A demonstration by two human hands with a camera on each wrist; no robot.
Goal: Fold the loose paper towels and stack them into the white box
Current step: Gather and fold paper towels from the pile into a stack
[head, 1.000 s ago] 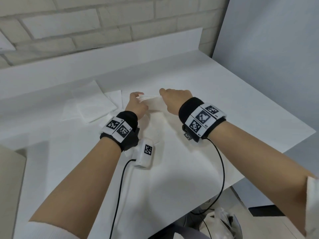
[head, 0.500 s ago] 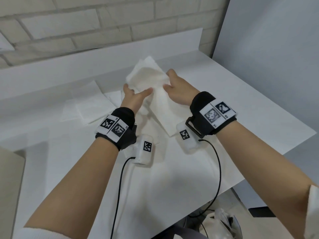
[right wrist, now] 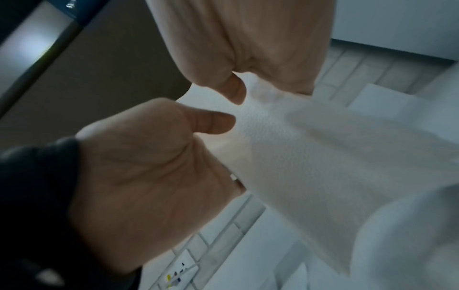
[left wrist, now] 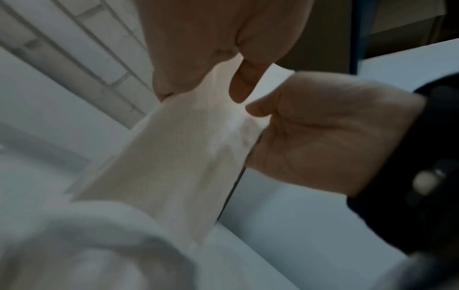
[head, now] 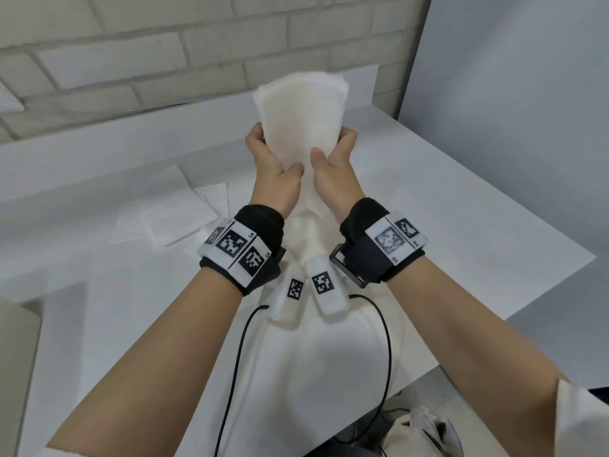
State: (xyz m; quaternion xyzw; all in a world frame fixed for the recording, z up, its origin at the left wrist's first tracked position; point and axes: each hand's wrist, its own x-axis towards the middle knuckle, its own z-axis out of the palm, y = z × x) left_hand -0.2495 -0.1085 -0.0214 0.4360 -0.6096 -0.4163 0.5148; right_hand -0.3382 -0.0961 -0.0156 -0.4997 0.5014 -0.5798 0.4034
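Observation:
A white paper towel [head: 301, 113] stands upright in the air above the white table [head: 461, 225]. My left hand [head: 280, 159] grips its lower left edge and my right hand [head: 326, 156] grips its lower right edge, thumbs on the near face and almost touching. The left wrist view shows the towel [left wrist: 186, 157] pinched between my left hand [left wrist: 223, 49] and my right hand [left wrist: 323, 137]. The right wrist view has the same towel [right wrist: 310, 157] hanging between both hands. Several loose towels [head: 171, 212] lie flat on the table to the left. I see no white box.
A white brick wall [head: 164, 54] runs behind the table and a grey partition [head: 510, 94] stands on the right. A beige object [head: 16, 357] sits at the left edge. A light bag [head: 421, 433] lies on the floor below the table's front edge.
Both hands have risen from the table with the towel and come closer together. The towel, low and flat a second ago, now stands upright between them.

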